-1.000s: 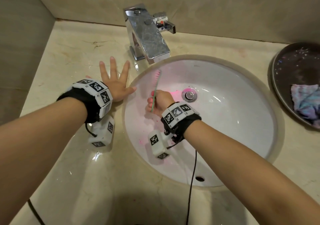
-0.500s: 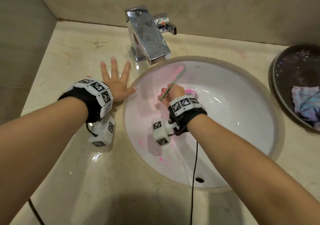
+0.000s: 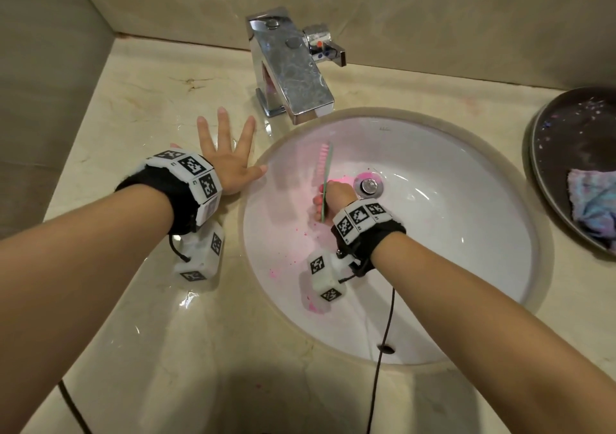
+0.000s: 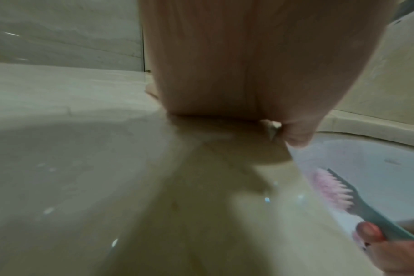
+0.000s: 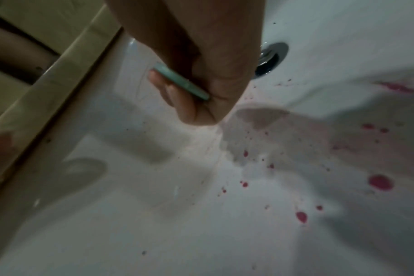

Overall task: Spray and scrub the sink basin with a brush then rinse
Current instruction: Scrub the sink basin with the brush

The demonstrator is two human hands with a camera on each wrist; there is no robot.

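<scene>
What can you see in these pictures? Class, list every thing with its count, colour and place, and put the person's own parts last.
sink: one, white with pink splashes, set into the counter
drain: one, chrome, at the basin's bottom
overflow hole: one, dark, near wall of the basin
brush: one, green handle and pink bristles, against the basin's left wall
tap: one, chrome, behind the sink
counter: one, beige marble, wet, around the sink
bowl: one, dark, at the right edge
cloth: one, blue and purple, inside the bowl
wrist cameras: two, white with black markers, under the wrists
left hand: one, spread flat on the counter
right hand: one, in the basin, grips the brush
</scene>
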